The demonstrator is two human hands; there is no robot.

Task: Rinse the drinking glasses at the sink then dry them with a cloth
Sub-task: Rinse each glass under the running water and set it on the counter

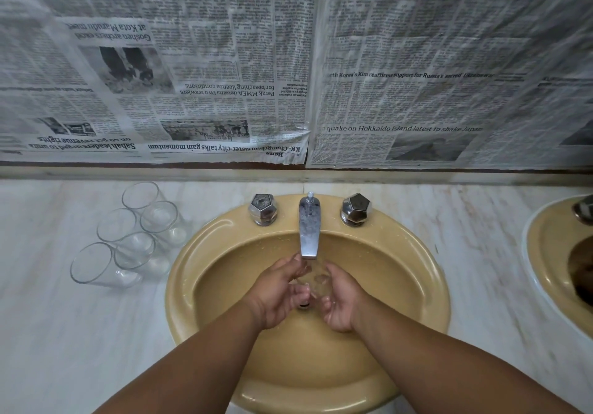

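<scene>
Just then gripped one glass (313,280) under the tap (309,230), left hand (279,291) and right hand (340,301) curled round it (axis unclear); five other glasses (138,250) leftward on the counter (64,333), nearer the left hand.

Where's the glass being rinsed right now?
Head view, centre: the glass is over the basin of the yellow sink, just below the tap spout, held between the left hand and the right hand.
</scene>
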